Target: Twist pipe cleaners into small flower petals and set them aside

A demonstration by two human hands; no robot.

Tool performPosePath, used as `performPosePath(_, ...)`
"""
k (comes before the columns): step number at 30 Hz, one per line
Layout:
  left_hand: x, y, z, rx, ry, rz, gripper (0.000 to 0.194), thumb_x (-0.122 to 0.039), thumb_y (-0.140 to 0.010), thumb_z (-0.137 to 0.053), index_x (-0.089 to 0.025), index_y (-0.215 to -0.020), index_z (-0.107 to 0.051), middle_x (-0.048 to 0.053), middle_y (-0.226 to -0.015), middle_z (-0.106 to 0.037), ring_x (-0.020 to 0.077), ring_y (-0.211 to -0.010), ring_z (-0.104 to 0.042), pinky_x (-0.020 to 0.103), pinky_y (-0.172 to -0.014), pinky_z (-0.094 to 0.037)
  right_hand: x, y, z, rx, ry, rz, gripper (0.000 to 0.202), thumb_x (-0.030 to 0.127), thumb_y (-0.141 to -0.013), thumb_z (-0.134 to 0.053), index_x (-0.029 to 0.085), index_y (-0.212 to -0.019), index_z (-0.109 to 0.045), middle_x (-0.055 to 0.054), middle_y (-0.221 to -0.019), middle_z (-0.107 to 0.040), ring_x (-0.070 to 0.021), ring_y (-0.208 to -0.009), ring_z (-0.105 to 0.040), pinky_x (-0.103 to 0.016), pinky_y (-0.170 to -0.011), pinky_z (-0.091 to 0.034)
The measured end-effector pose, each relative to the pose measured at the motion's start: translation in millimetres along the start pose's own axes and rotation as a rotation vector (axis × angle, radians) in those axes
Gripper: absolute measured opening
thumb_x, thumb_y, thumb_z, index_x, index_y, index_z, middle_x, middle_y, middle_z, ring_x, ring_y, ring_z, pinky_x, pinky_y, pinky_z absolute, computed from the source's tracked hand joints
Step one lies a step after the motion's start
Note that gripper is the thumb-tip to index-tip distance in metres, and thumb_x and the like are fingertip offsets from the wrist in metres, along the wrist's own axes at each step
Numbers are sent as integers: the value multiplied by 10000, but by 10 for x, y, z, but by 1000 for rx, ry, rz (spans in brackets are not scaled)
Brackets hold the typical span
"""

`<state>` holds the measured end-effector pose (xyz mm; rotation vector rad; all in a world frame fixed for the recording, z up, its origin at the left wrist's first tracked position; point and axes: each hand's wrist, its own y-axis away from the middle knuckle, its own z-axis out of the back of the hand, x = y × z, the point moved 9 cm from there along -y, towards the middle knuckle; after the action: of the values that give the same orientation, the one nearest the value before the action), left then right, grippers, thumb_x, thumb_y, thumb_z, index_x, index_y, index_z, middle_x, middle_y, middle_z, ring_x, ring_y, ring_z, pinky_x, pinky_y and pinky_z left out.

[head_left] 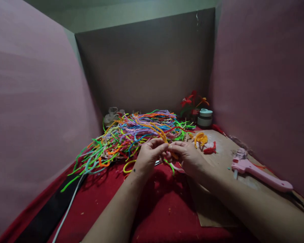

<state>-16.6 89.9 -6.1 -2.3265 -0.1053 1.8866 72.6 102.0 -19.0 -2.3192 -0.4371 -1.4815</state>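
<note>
Orange pipe cleaners (155, 127) rise from between my two hands and bend back to the left over a big heap of many-coloured pipe cleaners (131, 131). My left hand (152, 152) pinches them from the left side, thumb and index finger together. Close against it, my right hand (186, 153) pinches the same strands from the right. A short orange end shows below the fingers. Just right of my right hand lie a folded orange piece (201, 139) and a red piece (210, 148).
A pink glue gun (260, 173) lies on brown cardboard (225, 148) at the right. Behind stand a lidded jar (205, 118) and red and orange flowers (192, 101). A white cord (71, 204) crosses the red cloth (98, 202) at the left.
</note>
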Motion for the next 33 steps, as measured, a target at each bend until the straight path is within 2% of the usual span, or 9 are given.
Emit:
performPosePath(3,15,7,-13,-5,-46,6,240,-334,-641,-690,-124,-679,-581,-5,-503,-567,80,-424,-492,196,-441,-341,-10,13,11,-23,47,4,153,268,-668,-634,141,-603,-580,-14,-515,-613,-94,-448,-505,-231,-474,-366)
performPosePath(7,-21,30,96,-181,-185,-49,214,-309,-655,-649,-148,-577,-531,-46,-411,-474,71,-368,-392,203,-400,-284,-40,32,18,-73,74,-10,202,310,-651,-653,147,-592,-549,-25,-518,-627,-93,-443,-504,-236,-492,-379)
performPosePath(11,-211,108,114,-311,-473,-285,191,-260,-691,-620,-159,-553,-534,-40,-507,-468,83,-482,-407,206,-484,-331,-109,30,30,-94,21,-53,198,295,-628,-657,152,-580,-529,-13,-503,-611,-95,-436,-519,-234,-491,-386)
performPosePath(14,-333,159,-11,-212,-608,-495,144,-227,-749,-573,-180,-613,-582,-7,-634,-512,113,-614,-461,215,-608,-373,-132,13,65,-91,0,-70,173,270,-619,-649,147,-577,-536,-8,-492,-601,-93,-421,-514,-226,-461,-372)
performPosePath(17,-361,177,-68,-99,-653,-577,120,-212,-780,-548,-216,-729,-656,29,-743,-561,142,-712,-510,226,-688,-384,-143,-9,104,-74,6,-92,160,258,-621,-644,140,-579,-546,-12,-479,-595,-91,-399,-497,-221,-426,-346)
performPosePath(22,-428,205,-54,-69,-766,-649,172,-218,-799,-538,-252,-852,-698,42,-784,-553,143,-710,-515,220,-654,-381,-150,-20,85,-14,14,-118,159,237,-626,-628,144,-550,-523,-1,-449,-573,-86,-367,-479,-213,-393,-319)
performPosePath(27,-512,260,-145,-29,-1109,-779,184,-195,-823,-501,-213,-763,-674,28,-746,-506,132,-703,-477,221,-629,-375,-166,-4,58,1,55,-156,153,241,-610,-634,144,-565,-523,-2,-443,-581,-81,-348,-470,-202,-376,-306)
performPosePath(30,-541,322,-225,-31,-1346,-888,180,-185,-834,-485,-197,-759,-648,40,-805,-536,141,-767,-490,235,-658,-397,-175,-3,50,19,81,-168,149,238,-596,-632,142,-557,-525,-8,-440,-587,-82,-339,-468,-201,-373,-316)
performPosePath(33,-530,364,-295,8,-1443,-933,181,-180,-856,-450,-187,-798,-621,51,-892,-576,134,-817,-518,229,-686,-417,-154,-13,59,28,104,-138,144,217,-590,-631,142,-541,-519,-5,-431,-581,-78,-338,-466,-199,-381,-331)
